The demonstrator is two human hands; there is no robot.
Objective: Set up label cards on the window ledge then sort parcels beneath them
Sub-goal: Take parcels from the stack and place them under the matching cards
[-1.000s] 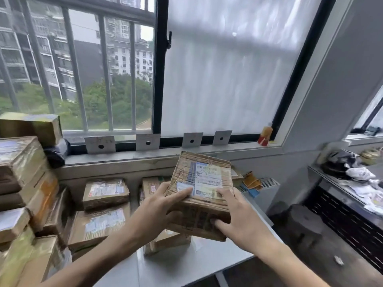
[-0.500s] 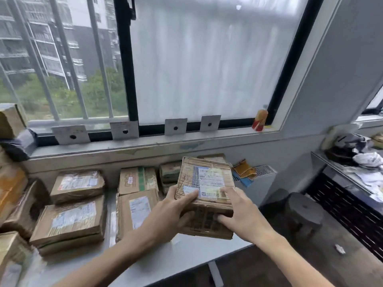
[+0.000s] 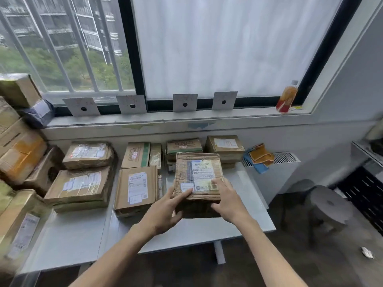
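Sorting step: both hands, left hand [image 3: 165, 212] and right hand [image 3: 229, 200], clasp a parcel [image 3: 198, 177] (label up) over the tabletop [image 3: 246, 214]; next, lower it squarely beneath its label card [image 3: 185, 102].

There is just one camera; it sits on the person's head and looks forward and down; the table [image 3: 186, 235] is close below it; the window ledge [image 3: 186, 118] is a bit farther, straight ahead; both arms reach in from the bottom.
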